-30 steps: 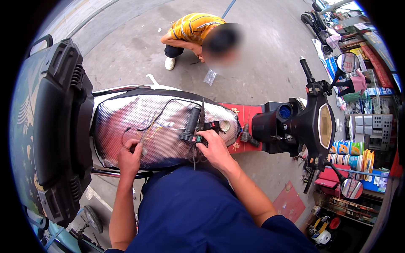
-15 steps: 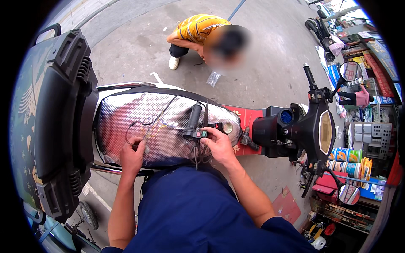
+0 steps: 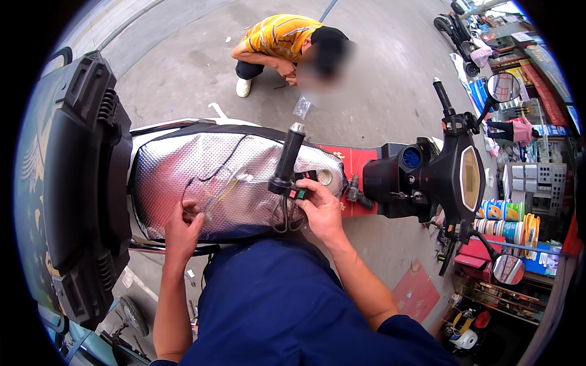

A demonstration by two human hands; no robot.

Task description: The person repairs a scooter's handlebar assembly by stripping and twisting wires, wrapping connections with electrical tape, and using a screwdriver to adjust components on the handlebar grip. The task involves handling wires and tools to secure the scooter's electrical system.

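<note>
Across the scooter seat lies a silver quilted cover (image 3: 168, 161). Over it, my right hand (image 3: 325, 215) pinches a switch block (image 3: 298, 194) with red and green buttons, joined to a black throttle grip (image 3: 289, 152). The grip points away from me, tilted, its pale end up. A looped black cable (image 3: 282, 219) hangs beneath the block. My left hand (image 3: 185, 224) is closed at the cover's near left, fingers pinching a thin dark wire (image 3: 210, 179). Thin yellow and white wires (image 3: 227, 192) run close to those fingertips. A round pale-faced thing (image 3: 325, 177) lies beyond my right fingers.
A black hard case (image 3: 85, 189) stands at the left. On the red footboard (image 3: 348, 160) rests a drill-like power tool (image 3: 358, 193); the scooter's handlebars (image 3: 458, 165) are to the right. Beyond the seat crouches a person in a yellow striped top (image 3: 274, 35). Shop shelves (image 3: 531, 183) line the right.
My right hand has tipped the throttle grip up, its end swinging away from me and off the cover. The left hand stays near the wires. The crouching person has shifted slightly.
</note>
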